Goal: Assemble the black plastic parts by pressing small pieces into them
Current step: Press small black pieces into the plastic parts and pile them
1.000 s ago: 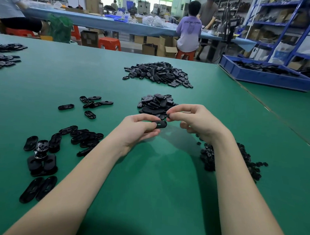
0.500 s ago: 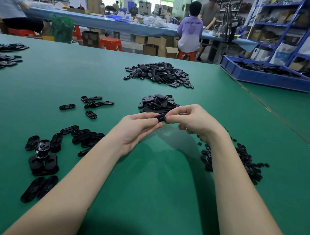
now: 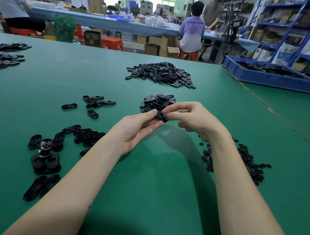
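Workshop w/ a wide green table [image 3: 145,190]; ppl sit at a blue bench in the bkgd. Far left edge: two dark heaps of parts [image 3: 4,55]. Near left: row of oval black shells [image 3: 57,143], some stacked, two lying side by side closest to the camera. A few loose oval pieces [image 3: 94,104] sit further back, left of center. Left hand [image 3: 137,129] is palm-up, thumb and fingers pinching a black plastic part [image 3: 159,116] held above the table at center. Right hand [image 3: 190,118] meets it from the other side, fingertips curled and pinching the same part; can't tell if a small piece is betw the fingers. Just behind the hands: small pile [image 3: 157,102]; further back, big pile [image 3: 161,73]. Right of the right forearm: scatter of tiny black pieces [image 3: 248,164]. Far right: blue bin [image 3: 263,79] w/ more parts.
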Motion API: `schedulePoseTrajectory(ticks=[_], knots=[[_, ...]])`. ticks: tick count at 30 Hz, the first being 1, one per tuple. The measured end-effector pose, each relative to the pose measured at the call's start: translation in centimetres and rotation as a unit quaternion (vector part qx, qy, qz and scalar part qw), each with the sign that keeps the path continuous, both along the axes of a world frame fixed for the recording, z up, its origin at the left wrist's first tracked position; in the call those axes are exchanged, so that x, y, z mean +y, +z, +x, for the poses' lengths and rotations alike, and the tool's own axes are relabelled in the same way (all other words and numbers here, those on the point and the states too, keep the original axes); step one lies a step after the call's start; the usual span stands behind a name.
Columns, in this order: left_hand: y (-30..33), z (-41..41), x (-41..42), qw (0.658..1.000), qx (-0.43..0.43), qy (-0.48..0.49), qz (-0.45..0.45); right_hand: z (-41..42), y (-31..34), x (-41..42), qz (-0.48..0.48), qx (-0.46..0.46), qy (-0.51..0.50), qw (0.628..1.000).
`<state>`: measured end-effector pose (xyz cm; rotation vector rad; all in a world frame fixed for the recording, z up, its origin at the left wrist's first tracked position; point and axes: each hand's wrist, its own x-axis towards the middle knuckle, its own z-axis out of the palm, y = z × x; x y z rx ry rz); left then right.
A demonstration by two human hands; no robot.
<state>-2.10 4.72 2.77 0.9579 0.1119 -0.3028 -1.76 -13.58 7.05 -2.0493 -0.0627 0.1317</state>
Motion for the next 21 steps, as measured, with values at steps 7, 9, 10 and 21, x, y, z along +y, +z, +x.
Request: schedulePoseTrajectory(ticks=[7, 9, 10, 21], knots=[[0.05, 0.06, 0.05, 1.0, -0.003, 0.004, -0.009, -0.02, 0.03, 0.12, 0.003, 0.0, -0.038, 0.999], [0.12, 0.0, 0.13, 1.0, -0.003, -0.002, -0.003, -0.02, 0.04, 0.15, 0.007, 0.001, -0.04, 0.999], [0.14, -0.03, 0.14, 1.0, -0.003, -0.006, -0.001, -0.02, 0.03, 0.17, 0.007, 0.002, -0.039, 0.999], [0.08, -0.14, 0.1, 0.999, -0.033, -0.014, 0.026, -0.05, 0.18, 0.51, -0.011, -0.007, -0.035, 0.999]])
